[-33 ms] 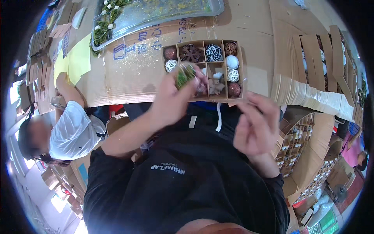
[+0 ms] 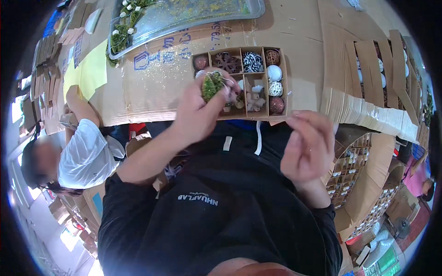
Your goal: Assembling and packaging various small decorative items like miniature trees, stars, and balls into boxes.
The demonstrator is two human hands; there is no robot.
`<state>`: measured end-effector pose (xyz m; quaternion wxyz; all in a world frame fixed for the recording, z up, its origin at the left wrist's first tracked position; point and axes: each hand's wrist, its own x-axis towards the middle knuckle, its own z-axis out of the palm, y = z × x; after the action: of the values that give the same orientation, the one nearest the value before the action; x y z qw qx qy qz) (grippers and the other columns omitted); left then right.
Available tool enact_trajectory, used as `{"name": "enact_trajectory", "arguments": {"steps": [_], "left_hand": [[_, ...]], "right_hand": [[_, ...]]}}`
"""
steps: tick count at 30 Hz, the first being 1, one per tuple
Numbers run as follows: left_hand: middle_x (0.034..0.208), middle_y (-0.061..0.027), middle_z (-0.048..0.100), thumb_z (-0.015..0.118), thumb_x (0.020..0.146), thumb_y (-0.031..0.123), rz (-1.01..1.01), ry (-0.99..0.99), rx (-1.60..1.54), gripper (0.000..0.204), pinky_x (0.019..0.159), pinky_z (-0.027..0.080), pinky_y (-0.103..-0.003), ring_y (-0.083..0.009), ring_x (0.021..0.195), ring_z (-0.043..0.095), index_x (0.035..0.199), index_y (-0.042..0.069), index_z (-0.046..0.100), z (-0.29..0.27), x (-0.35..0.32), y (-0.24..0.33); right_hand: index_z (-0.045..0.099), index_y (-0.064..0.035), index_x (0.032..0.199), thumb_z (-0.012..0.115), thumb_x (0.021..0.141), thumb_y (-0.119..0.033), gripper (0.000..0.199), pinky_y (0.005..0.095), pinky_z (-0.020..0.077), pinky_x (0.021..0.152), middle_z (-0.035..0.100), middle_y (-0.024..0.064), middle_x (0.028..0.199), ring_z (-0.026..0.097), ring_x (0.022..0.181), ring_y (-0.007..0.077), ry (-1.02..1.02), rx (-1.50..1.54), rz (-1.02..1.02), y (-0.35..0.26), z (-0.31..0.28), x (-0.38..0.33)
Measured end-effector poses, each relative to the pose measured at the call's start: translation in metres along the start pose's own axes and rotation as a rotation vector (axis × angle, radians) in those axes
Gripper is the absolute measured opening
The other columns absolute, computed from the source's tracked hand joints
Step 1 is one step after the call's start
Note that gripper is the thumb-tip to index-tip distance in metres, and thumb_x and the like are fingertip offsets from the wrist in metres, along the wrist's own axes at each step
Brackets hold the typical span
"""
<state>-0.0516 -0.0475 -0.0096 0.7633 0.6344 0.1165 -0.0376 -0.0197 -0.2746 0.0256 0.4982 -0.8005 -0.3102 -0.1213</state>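
My left hand [image 2: 195, 108] is closed around a green mossy ornament [image 2: 212, 87] with a thin pale string, above the left side of a divided cardboard box [image 2: 286, 87]. In the box's compartments lie a brown snowflake [image 2: 225, 62], a black-and-white striped ball [image 2: 252, 62], a brown woven ball [image 2: 272, 57], a white ball [image 2: 274, 72], a white woven ball [image 2: 275, 88] and reddish glitter balls [image 2: 276, 105]. Small pale figures [image 2: 255, 99] fill a lower compartment. Beyond the box's near right corner, my right hand [image 2: 309, 147] hangs with loosely bent fingers apart and nothing visible in them.
A clear plastic tray [image 2: 184, 34] with mossy pieces and glitter stands at the far left. Cardboard [image 2: 156, 96] covers the table. More filled boxes [image 2: 368, 69] lie at right. Divided cartons [image 2: 352, 170] stand below right. Another person [image 2: 87, 152] sits at left.
My left hand has shifted slightly left and nearer with the mossy ornament, showing more of the compartment below. My right hand has moved slightly right, its fingers a little more bent.
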Motion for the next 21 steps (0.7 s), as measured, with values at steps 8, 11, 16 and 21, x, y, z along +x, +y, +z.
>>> {"name": "enact_trajectory", "arguments": {"steps": [8, 11, 16, 21], "left_hand": [[0.104, -0.0107, 0.058, 0.062, 0.078, 0.018, 0.861, -0.639, 1.258, 0.022, 0.091, 0.051, -0.041, -0.0307, 0.108, 0.058, 0.097, 0.006, 0.059, -0.027, 0.033, 0.017], [0.102, -0.0094, 0.056, 0.061, 0.079, 0.019, 0.835, -0.793, 1.340, 0.019, 0.094, 0.049, -0.040, -0.0295, 0.106, 0.057, 0.093, 0.006, 0.057, -0.034, 0.056, 0.005], [0.109, -0.0120, 0.056, 0.070, 0.074, 0.021, 0.824, -0.817, 1.269, 0.037, 0.103, 0.043, -0.046, -0.0317, 0.113, 0.055, 0.106, 0.007, 0.058, -0.036, 0.059, 0.000], [0.145, -0.0178, 0.047, 0.077, 0.070, 0.023, 0.788, -0.715, 1.272, 0.078, 0.117, 0.032, -0.049, -0.0328, 0.137, 0.044, 0.139, 0.002, 0.048, -0.038, 0.039, 0.005]], "right_hand": [[0.066, -0.0006, 0.100, 0.054, 0.105, -0.028, 0.030, 0.0203, 0.0450, 0.047, 0.071, 0.0066, 0.085, 0.062, 0.060, 0.0076, -0.738, 0.962, 1.077, 0.020, 0.043, 0.009], [0.063, 0.0040, 0.102, 0.053, 0.105, -0.023, 0.028, 0.0234, 0.0503, 0.048, 0.071, 0.0127, 0.089, 0.064, 0.060, 0.0130, -0.648, 1.044, 1.178, 0.026, 0.053, 0.007], [0.064, 0.0052, 0.106, 0.055, 0.103, -0.016, 0.023, 0.0242, 0.0510, 0.048, 0.071, 0.0131, 0.089, 0.065, 0.059, 0.0138, -0.456, 1.003, 1.298, 0.024, 0.073, -0.014], [0.066, 0.0057, 0.105, 0.054, 0.103, -0.015, 0.023, 0.0243, 0.0513, 0.048, 0.072, 0.0139, 0.091, 0.065, 0.058, 0.0137, -0.279, 0.881, 1.345, 0.016, 0.080, -0.021]]}}
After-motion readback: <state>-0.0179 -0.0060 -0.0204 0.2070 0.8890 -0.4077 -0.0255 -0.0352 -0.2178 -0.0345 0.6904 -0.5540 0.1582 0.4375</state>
